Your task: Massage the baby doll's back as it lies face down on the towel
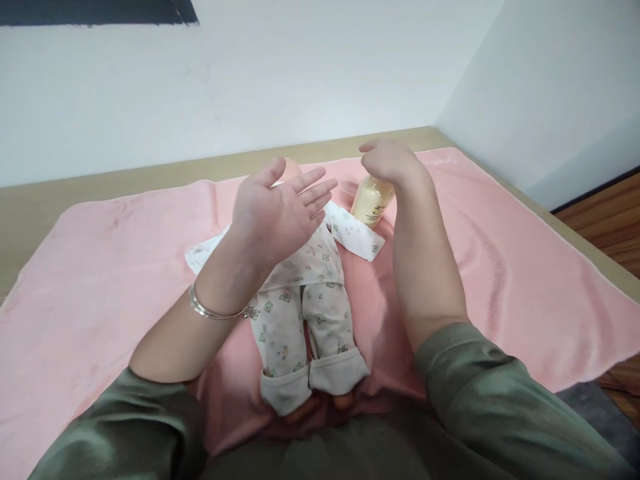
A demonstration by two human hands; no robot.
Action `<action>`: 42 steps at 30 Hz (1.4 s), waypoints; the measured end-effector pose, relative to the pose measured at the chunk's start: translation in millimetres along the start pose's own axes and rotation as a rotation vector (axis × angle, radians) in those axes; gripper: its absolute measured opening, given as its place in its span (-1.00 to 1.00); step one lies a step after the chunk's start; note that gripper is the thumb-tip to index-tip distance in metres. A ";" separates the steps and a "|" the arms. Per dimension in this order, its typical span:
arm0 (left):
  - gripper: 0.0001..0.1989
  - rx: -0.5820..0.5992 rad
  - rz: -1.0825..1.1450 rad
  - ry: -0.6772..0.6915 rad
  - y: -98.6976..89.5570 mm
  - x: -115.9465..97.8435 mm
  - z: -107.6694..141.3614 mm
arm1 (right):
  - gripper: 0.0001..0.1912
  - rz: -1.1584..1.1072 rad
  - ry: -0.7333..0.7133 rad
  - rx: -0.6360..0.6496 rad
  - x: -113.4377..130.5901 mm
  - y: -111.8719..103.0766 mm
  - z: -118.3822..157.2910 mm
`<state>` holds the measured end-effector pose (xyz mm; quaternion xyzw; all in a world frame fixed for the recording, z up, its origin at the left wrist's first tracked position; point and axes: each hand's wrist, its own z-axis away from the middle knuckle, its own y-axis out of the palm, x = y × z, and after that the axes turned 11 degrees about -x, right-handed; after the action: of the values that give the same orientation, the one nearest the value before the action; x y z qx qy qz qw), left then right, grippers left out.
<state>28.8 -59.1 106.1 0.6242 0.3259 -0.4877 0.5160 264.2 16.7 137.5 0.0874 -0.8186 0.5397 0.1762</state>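
Note:
My left hand (280,217) is open, palm up and fingers stretched toward the right, above the chest of a doll in a white printed top (317,260) and matching trousers (283,330). A silver bangle (213,310) circles that wrist. Beyond the hand, part of the doll's head (291,170) shows. My right hand (393,160) is bent over the top of a clear bottle of pale yellow liquid (371,200). One digit points left; the other fingers and the bottle's top are hidden. The bottle stands beside the doll's outstretched sleeve (355,233), which covers its lower edge.
A pink cloth (125,267) lies under the doll and bottle, slightly wrinkled, on a light wooden table (30,200). White walls (300,73) meet at the table's back right corner. A dark panel (95,10) shows at upper left, and brown wood (610,220) at right.

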 end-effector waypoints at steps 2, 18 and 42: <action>-0.46 -0.034 -0.002 0.018 -13.1 -10.8 10.7 | -0.42 -0.024 0.017 -0.013 0.2 -1.0 1.8; -0.28 -0.192 0.293 -0.001 -45.0 -53.6 41.4 | -0.40 -0.050 0.039 -0.011 8.9 -8.8 12.9; -0.44 -0.229 0.127 -0.075 -22.2 -41.3 38.7 | -0.34 0.116 0.063 -0.033 23.2 -15.4 20.9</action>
<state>-14.8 -86.7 138.3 0.5618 0.3198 -0.4369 0.6255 243.9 -7.5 152.1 0.0196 -0.8250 0.5381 0.1718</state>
